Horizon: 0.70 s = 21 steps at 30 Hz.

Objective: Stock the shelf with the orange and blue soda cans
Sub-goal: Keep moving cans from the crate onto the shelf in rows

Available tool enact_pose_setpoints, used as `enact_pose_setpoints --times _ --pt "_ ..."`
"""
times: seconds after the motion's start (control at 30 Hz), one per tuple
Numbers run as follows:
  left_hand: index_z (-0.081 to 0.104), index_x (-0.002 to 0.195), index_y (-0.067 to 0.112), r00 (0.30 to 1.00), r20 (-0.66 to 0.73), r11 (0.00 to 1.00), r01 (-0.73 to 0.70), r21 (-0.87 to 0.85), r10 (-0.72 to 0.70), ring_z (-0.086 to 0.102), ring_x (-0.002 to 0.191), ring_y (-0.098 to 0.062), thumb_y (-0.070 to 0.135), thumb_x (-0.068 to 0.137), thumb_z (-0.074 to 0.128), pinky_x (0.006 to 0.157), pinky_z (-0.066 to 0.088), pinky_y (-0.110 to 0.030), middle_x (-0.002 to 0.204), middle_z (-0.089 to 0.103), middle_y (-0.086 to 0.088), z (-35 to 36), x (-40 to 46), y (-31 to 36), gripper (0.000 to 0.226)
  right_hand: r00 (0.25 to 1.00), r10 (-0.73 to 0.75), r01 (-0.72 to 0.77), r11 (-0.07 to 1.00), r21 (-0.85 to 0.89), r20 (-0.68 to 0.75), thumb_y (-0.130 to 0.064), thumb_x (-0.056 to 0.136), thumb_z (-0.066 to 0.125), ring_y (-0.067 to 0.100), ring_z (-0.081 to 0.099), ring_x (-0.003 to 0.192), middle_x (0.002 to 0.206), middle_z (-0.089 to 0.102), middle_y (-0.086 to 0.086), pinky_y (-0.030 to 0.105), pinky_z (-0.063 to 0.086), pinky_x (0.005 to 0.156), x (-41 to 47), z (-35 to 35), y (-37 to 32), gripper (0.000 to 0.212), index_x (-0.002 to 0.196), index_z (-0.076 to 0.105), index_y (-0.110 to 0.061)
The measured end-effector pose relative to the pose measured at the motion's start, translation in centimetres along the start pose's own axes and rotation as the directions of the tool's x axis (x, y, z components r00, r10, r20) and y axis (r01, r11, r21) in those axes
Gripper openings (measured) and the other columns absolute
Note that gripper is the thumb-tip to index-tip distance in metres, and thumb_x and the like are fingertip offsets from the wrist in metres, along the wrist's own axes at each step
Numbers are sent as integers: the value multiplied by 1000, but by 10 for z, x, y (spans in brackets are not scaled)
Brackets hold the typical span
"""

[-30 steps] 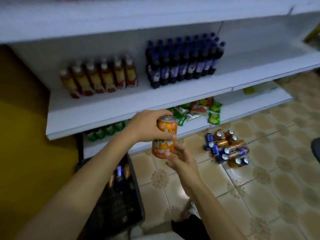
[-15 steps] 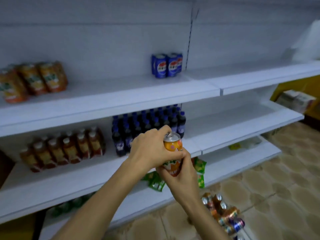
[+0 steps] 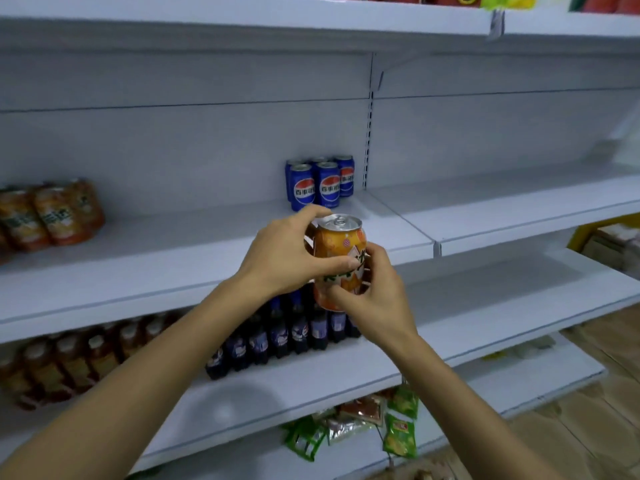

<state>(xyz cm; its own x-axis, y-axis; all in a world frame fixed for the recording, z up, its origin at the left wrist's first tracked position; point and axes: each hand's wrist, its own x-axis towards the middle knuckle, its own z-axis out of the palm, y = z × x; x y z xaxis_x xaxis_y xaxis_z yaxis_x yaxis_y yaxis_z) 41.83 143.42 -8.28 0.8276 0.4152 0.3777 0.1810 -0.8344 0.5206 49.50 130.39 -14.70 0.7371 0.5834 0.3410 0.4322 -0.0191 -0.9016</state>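
Observation:
An orange soda can point(image 3: 341, 245) stands upright in the air, held by both hands in front of the white shelf point(image 3: 194, 233). My left hand point(image 3: 287, 254) wraps its upper left side, and a second can seems to hide behind its fingers. My right hand point(image 3: 375, 294) grips the can's lower right side. Several blue soda cans point(image 3: 318, 183) stand together on that shelf, just behind and above the held can.
Orange juice bottles point(image 3: 52, 214) lie at the shelf's left end. One level down stand dark cola bottles point(image 3: 284, 334) and tea bottles point(image 3: 69, 362). Green snack packets point(image 3: 349, 427) lie on the bottom shelf. A bare shelf section point(image 3: 519, 202) runs to the right.
Both hands have lifted the orange can from floor level to the shelf with the blue cans. The view has tilted up, so the cans on the floor have dropped out of sight.

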Motion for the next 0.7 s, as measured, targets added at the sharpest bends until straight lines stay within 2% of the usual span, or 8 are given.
enact_pose_setpoints --times 0.2,0.4,0.47,0.53,0.6,0.7 --pt "50 129 36 998 -46 996 -51 -69 48 60 92 -7 60 63 76 79 52 -23 105 60 16 9 68 -21 74 998 -57 57 998 -19 -17 -31 73 78 -13 59 89 96 59 -26 12 51 70 71 4 14 59 123 45 -33" --pt "44 136 32 994 -83 995 -71 -65 66 56 95 -5 52 68 77 74 44 -12 109 55 16 -3 90 -25 79 994 -107 107 994 -12 -33 -35 70 81 -11 59 91 100 60 -25 18 53 77 101 12 7 62 121 46 -34" --pt "41 136 32 990 -133 995 -55 -87 43 56 94 -5 51 68 78 76 45 -14 106 53 16 -9 82 -27 80 991 -134 134 991 16 -2 -36 70 82 -8 60 92 103 60 -22 20 54 79 101 18 3 66 124 45 -30" --pt "40 135 32 985 -175 992 -21 -125 -1 58 90 -6 48 67 79 74 47 -14 102 54 13 -21 68 -30 80 986 -159 157 987 40 56 -35 71 81 -7 60 95 106 58 -23 16 53 79 96 25 -6 70 129 43 -27" --pt "37 137 30 981 -188 987 24 -160 -54 58 85 -2 44 68 80 69 45 -10 101 55 9 -39 55 -36 82 970 -187 181 982 51 153 -31 73 79 -11 58 96 109 55 -23 9 50 76 91 32 -20 72 134 40 -26" --pt "33 139 30 975 -199 981 66 -181 -102 59 85 -1 38 69 81 67 45 -10 105 59 3 -70 37 -49 86 943 -196 181 980 82 270 -25 75 79 -7 58 97 113 54 -16 10 50 78 85 52 -38 76 136 36 -27"
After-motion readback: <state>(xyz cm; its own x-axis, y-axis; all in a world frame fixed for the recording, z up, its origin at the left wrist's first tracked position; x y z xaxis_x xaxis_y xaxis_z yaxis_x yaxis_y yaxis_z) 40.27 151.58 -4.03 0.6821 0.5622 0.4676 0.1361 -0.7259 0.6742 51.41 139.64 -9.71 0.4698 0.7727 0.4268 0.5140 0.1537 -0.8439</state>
